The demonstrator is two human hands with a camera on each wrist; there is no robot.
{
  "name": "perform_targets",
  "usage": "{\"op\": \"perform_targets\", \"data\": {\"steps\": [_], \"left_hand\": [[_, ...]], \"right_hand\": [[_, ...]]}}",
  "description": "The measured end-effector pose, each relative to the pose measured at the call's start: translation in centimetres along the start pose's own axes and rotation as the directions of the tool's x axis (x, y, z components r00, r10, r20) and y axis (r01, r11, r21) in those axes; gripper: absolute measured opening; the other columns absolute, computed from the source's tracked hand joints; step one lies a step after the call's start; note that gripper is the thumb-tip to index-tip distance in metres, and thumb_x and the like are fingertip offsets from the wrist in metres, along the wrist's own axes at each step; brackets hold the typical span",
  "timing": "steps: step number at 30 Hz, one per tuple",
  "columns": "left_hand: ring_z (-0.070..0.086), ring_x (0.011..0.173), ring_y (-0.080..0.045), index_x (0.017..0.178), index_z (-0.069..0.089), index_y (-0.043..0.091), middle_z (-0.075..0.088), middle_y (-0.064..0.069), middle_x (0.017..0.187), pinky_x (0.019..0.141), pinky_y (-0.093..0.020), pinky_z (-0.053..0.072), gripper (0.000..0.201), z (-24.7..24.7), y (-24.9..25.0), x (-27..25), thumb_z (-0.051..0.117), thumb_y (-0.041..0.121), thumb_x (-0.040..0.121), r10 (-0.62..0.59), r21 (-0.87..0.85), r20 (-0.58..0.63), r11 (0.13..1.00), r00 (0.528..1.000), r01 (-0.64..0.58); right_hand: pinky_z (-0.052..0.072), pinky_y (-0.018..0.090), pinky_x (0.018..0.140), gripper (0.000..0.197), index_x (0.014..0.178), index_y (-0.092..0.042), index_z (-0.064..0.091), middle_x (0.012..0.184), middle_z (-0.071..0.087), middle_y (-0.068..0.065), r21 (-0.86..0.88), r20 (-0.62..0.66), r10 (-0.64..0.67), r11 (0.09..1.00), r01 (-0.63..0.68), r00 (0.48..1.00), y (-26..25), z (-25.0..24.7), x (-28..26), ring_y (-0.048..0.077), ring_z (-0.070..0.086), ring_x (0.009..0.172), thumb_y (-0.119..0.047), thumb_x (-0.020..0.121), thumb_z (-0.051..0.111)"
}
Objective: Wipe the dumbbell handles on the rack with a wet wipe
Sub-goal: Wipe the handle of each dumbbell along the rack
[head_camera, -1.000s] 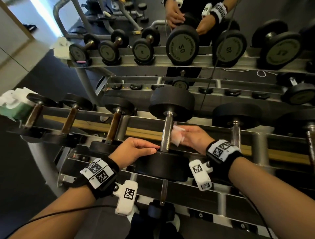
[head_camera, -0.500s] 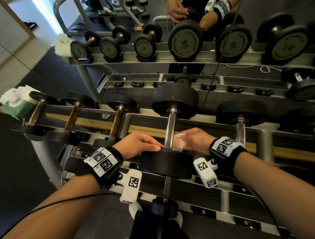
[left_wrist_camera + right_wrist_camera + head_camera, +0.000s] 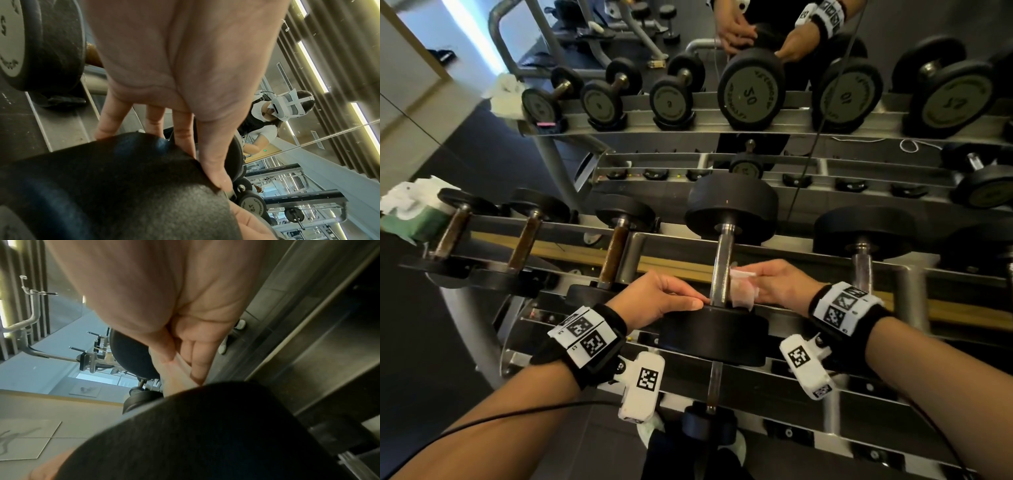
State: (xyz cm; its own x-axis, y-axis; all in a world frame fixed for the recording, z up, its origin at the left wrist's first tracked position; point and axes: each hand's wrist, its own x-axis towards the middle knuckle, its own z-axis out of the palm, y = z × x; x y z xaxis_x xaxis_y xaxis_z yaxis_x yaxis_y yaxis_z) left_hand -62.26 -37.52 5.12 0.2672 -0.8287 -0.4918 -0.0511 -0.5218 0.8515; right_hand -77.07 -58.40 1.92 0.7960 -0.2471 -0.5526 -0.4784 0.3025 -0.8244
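Observation:
On the rack's top tier lies a black dumbbell with a chrome handle (image 3: 722, 263), between its far head (image 3: 731, 212) and near head (image 3: 714, 337). My right hand (image 3: 763, 284) pinches a white wet wipe (image 3: 741, 291) against the handle's right side, low down by the near head. In the right wrist view the fingers (image 3: 195, 356) fold the wipe (image 3: 176, 376) above that black head (image 3: 205, 426). My left hand (image 3: 674, 298) rests on the near head with its fingers stretched out and their tips at the handle's base. In the left wrist view those fingers (image 3: 183, 134) lie over the head (image 3: 123, 186).
Three dumbbells with brown handles (image 3: 616, 253) lie to the left, and one with a chrome handle (image 3: 861, 270) to the right. A green pack of white wipes (image 3: 414, 216) sits at the rack's left end. A mirror behind reflects the rack (image 3: 825, 270). A small dumbbell (image 3: 714, 394) lies on the tier below.
My right hand has slid the wipe down the chrome handle toward the near head. The left hand has stayed on that head.

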Motion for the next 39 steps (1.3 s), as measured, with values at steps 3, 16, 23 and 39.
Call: {"op": "perform_targets", "data": {"steps": [3, 16, 23, 39], "left_hand": [[0.068, 0.101, -0.006, 0.101, 0.077, 0.030, 0.075, 0.007, 0.104, 0.080, -0.018, 0.054, 0.016, 0.0, 0.0, 0.0, 0.066, 0.026, 0.089, -0.006, 0.013, 0.000, 1.000, 1.000, 0.006], [0.068, 0.096, -0.001, 0.100, 0.077, 0.030, 0.075, 0.009, 0.102, 0.072, -0.010, 0.052, 0.015, -0.2, 0.1, 0.0, 0.067, 0.025, 0.089, -0.015, 0.015, 0.010, 1.000, 1.000, 0.014], [0.068, 0.101, -0.006, 0.099, 0.077, 0.031, 0.075, 0.006, 0.104, 0.087, -0.025, 0.052, 0.015, -0.1, 0.1, 0.0, 0.069, 0.029, 0.086, -0.021, 0.025, -0.002, 0.999, 1.000, 0.021], [0.068, 0.100, -0.007, 0.096, 0.078, 0.030, 0.076, 0.007, 0.101, 0.098, -0.037, 0.052, 0.013, 0.9, -0.6, -0.6, 0.070, 0.030, 0.086, 0.023, -0.001, -0.105, 1.000, 0.994, -0.024]], "right_hand": [[0.056, 0.027, 0.085, 0.031, 0.107, -0.016, 0.067, 0.120, 0.061, 0.009, 0.082, -0.030, -0.132, 0.988, 0.134, 0.991, -1.0, 0.0, 0.9, 0.019, 0.063, 0.106, 0.002, 0.100, 0.043], [0.057, 0.019, 0.065, 0.029, 0.095, -0.023, 0.075, 0.086, 0.077, -0.004, 0.127, -0.100, -0.107, 0.985, 0.120, 0.989, 0.8, 0.0, 1.5, 0.009, 0.073, 0.081, -0.001, 0.093, 0.057], [0.058, 0.018, 0.063, 0.030, 0.095, -0.017, 0.068, 0.095, 0.071, 0.003, 0.143, -0.129, -0.104, 0.982, 0.122, 0.986, -0.3, 0.9, 2.6, 0.006, 0.071, 0.075, 0.005, 0.097, 0.047], [0.056, 0.017, 0.073, 0.018, 0.108, -0.002, 0.063, 0.100, 0.062, 0.003, 0.233, -0.056, -0.001, 0.972, 0.014, 0.998, -3.4, 1.5, 1.6, 0.008, 0.062, 0.087, -0.004, 0.099, 0.048]]}}
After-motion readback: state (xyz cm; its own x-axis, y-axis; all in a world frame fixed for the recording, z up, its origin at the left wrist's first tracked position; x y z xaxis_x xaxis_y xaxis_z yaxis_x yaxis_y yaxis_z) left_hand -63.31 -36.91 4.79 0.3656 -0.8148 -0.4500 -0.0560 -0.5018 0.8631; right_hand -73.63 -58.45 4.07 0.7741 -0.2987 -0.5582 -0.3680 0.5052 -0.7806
